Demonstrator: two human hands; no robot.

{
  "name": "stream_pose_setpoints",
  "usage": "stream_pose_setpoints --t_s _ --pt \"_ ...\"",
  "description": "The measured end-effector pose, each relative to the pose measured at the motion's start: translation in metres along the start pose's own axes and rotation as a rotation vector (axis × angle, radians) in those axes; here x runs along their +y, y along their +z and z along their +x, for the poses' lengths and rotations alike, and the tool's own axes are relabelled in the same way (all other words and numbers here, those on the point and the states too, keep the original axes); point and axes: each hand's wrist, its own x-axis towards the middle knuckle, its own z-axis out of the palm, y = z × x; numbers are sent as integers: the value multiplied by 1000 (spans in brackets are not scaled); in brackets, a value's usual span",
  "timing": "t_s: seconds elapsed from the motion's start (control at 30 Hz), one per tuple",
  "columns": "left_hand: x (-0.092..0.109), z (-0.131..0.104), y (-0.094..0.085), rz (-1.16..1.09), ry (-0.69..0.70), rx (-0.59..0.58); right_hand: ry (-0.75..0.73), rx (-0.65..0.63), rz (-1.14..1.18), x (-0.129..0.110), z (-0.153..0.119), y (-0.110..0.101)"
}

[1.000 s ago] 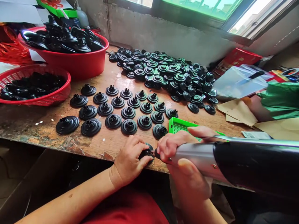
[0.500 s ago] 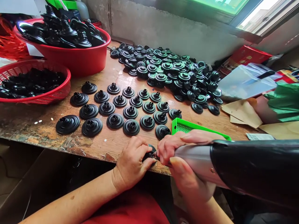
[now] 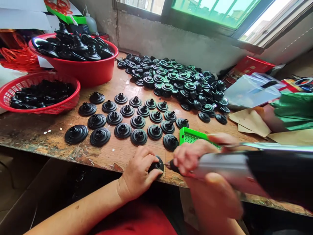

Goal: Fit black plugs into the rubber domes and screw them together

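Near the table's front edge, my left hand (image 3: 140,173) grips a round black disc (image 3: 159,165) between thumb and fingers. My right hand (image 3: 207,176) is wrapped round a grey and black power screwdriver (image 3: 223,166), partly blurred. Its thin tip points left, close to the disc's centre; whether they touch cannot be told. Several black stepped discs with raised centres, such as one disc (image 3: 139,136), stand in rows beyond my hands. Behind my right hand lies a green perforated tray (image 3: 189,134).
At the left are a red basin (image 3: 85,71) and a red basket (image 3: 70,101), both holding black parts. A large pile of black discs (image 3: 171,76) lies by the wall. Clear plastic containers (image 3: 246,91) and brown paper (image 3: 254,120) are at the right.
The screwdriver in my right hand has moved back to the right, away from the disc, showing its tip. My left hand keeps its grip. The view has tilted up slightly.
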Motion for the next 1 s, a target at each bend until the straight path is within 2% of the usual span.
stream_pose_setpoints --t_s 0.07,0.2,0.23,0.27,0.33,0.4,0.47,0.57,0.63,0.73,0.87,1.0 --pt "2 -5 -25 -15 -25 -109 -11 34 109 -8 3 -11" --pt "6 -21 -106 137 -79 -470 -60 114 75 -13 7 -40" --pt "5 -23 -123 192 -79 -500 -88 122 53 -12 8 -47" --pt "2 -24 -135 243 -70 -470 -112 137 28 -9 9 -53" --pt "-5 -20 -142 314 -51 -305 -169 205 -32 -3 11 -62" --pt "-14 -8 -127 362 -35 -113 -221 306 -106 5 12 -70" --pt "-24 7 -100 406 -16 -4 -251 384 -176 13 12 -77" --pt "-35 25 -61 438 38 16 -248 436 -260 23 13 -88" --pt "-37 28 -43 423 66 36 -247 458 -306 28 12 -96" --pt "-29 21 -24 348 98 51 -236 476 -346 33 12 -103" --pt "-7 8 -1 232 113 30 -218 469 -367 40 9 -108" --pt "6 7 17 150 94 -2 -204 473 -322 44 6 -111"
